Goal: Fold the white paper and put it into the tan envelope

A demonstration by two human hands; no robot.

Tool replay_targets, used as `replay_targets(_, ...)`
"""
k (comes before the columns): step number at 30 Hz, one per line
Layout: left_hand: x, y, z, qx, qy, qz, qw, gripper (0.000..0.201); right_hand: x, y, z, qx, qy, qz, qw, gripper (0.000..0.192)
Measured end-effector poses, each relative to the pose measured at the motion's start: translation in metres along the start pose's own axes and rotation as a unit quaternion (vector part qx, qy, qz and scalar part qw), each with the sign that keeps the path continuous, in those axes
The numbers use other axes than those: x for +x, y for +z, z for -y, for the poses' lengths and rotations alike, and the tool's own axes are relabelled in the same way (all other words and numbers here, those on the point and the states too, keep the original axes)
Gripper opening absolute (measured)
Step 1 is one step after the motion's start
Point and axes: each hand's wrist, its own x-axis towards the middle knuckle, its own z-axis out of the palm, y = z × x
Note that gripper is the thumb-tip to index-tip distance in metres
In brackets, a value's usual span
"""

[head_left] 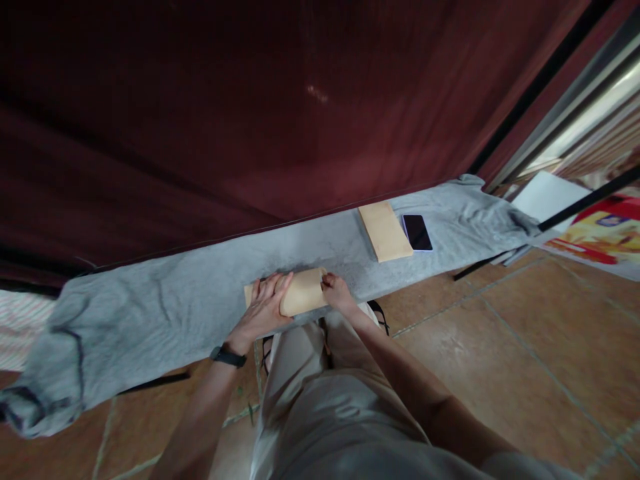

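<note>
A tan paper envelope lies crosswise on the grey cloth in front of my knees. My left hand rests flat on its left part, fingers spread, a black band around the wrist. At the envelope's right end my right hand has its fingers curled closed on the edge, pinching the paper there. The fingertips of that hand are partly hidden. Further right and back lies a second tan envelope, touched by neither hand. Beside it is a phone with a dark screen.
The grey cloth covers a long narrow bench. A dark red curtain hangs right behind it. Black metal bars slant at the right, near a white board and a red and yellow printed package. Brown tiles form the floor.
</note>
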Motion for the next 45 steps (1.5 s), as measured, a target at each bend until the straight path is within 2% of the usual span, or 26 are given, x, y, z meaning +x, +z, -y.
replay_targets(12, 0.003, 0.008, 0.006, 0.002, -0.002, 0.008, 1.000, 0.117, -0.004, 0.000, -0.005, -0.016, 0.011, -0.005, 1.000, 0.020)
replay_targets(18, 0.007, 0.002, 0.007, 0.006, 0.005, 0.009, 1.000, 0.116, -0.005, 0.002, -0.005, 0.041, 0.009, -0.036, 0.998, 0.012)
replay_targets(21, 0.011, -0.002, 0.007, 0.008, 0.011, 0.013, 1.000, 0.115, -0.008, 0.003, -0.006, 0.076, 0.012, -0.067, 0.995, 0.021)
replay_targets(26, 0.019, -0.006, 0.012, 0.011, 0.021, 0.021, 0.999, 0.112, -0.005, 0.004, -0.009, 0.121, 0.043, -0.104, 0.986, 0.051)
replay_targets(28, 0.021, -0.007, 0.014, 0.013, 0.025, 0.018, 0.999, 0.109, 0.000, 0.005, -0.010, 0.172, 0.069, -0.092, 0.978, 0.040)
replay_targets(31, 0.023, -0.005, 0.013, 0.003, 0.004, -0.005, 1.000, 0.104, 0.006, 0.007, -0.011, 0.282, 0.133, -0.090, 0.946, 0.013)
replay_targets(33, 0.022, 0.001, 0.008, -0.029, -0.036, -0.041, 0.998, 0.098, 0.009, 0.008, -0.011, 0.325, 0.161, -0.106, 0.926, 0.009)
replay_targets(35, 0.019, 0.013, -0.003, -0.099, -0.091, -0.095, 0.986, 0.090, 0.009, 0.008, -0.011, 0.339, 0.168, -0.119, 0.918, 0.012)
replay_targets(37, 0.017, 0.029, -0.017, -0.209, -0.168, -0.157, 0.950, 0.082, 0.008, 0.009, -0.011, 0.357, 0.174, -0.131, 0.908, 0.016)
replay_targets(38, 0.016, 0.037, -0.025, -0.275, -0.222, -0.189, 0.916, 0.079, 0.007, 0.011, -0.010, 0.367, 0.175, -0.137, 0.903, 0.018)
replay_targets(39, 0.017, 0.044, -0.034, -0.351, -0.278, -0.211, 0.869, 0.075, 0.005, 0.013, -0.010, 0.375, 0.177, -0.142, 0.899, 0.020)
replay_targets(40, 0.018, 0.050, -0.044, -0.436, -0.329, -0.223, 0.807, 0.071, 0.004, 0.015, -0.009, 0.382, 0.178, -0.145, 0.895, 0.021)
replay_targets(41, 0.020, 0.054, -0.053, -0.522, -0.364, -0.217, 0.740, 0.067, 0.003, 0.017, -0.008, 0.387, 0.179, -0.148, 0.892, 0.022)
replay_targets(43, 0.027, 0.059, -0.071, -0.666, -0.379, -0.167, 0.620, 0.059, 0.001, 0.022, -0.007, 0.393, 0.181, -0.150, 0.889, 0.024)
replay_targets(44, 0.032, 0.059, -0.079, -0.707, -0.374, -0.150, 0.580, 0.055, 0.000, 0.024, -0.007, 0.393, 0.181, -0.151, 0.889, 0.025)
replay_targets(45, 0.036, 0.059, -0.086, -0.733, -0.366, -0.145, 0.555, 0.050, -0.001, 0.025, -0.007, 0.393, 0.180, -0.153, 0.889, 0.025)
